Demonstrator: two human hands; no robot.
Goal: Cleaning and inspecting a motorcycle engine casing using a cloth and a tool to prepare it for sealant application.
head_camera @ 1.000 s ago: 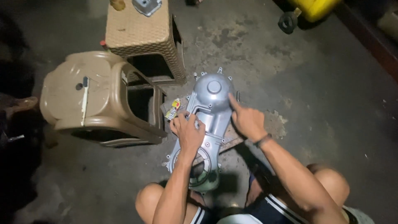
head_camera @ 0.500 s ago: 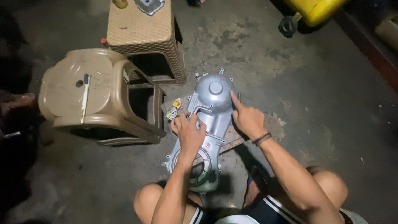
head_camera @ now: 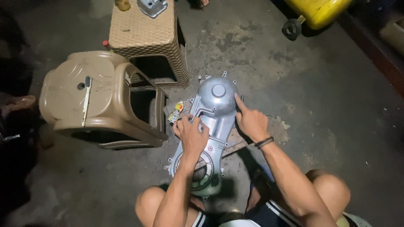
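A long silver metal engine cover (head_camera: 214, 105) lies on the concrete floor between my knees, its round end pointing away from me. My left hand (head_camera: 191, 133) rests on the cover's middle with fingers curled against its left edge. My right hand (head_camera: 250, 120) touches the cover's right edge, index finger stretched toward the round end. Whether either hand pinches a small part is hidden. A small yellow and red packet (head_camera: 176, 112) lies just left of the cover.
A brown plastic stool (head_camera: 97, 101) lies on its side at left, a thin tool (head_camera: 86, 101) on it. A woven tan stool (head_camera: 147, 38) stands behind, carrying a metal part (head_camera: 152, 6). A yellow tank with a wheel (head_camera: 313, 12) sits at top right.
My view has shifted slightly. My right index finger moved from the cover's top surface to its right edge; my left hand stayed on the middle.
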